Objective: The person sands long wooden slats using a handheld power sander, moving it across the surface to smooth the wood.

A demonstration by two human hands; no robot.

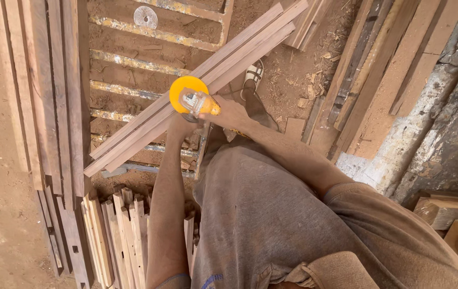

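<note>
Right hand (228, 113) grips a yellow tape measure (189, 95) pressed on a bundle of slats (197, 85) whose long axis runs diagonally from lower left to upper right, while the left hand (179, 127), its grasp hidden, reaches just under the tape.

Label: one small rectangular sticker (192, 100), pale silver-white with dark print, sitting on the yellow round tape measure (185, 90). Packages, signs, screens: none showing.
</note>
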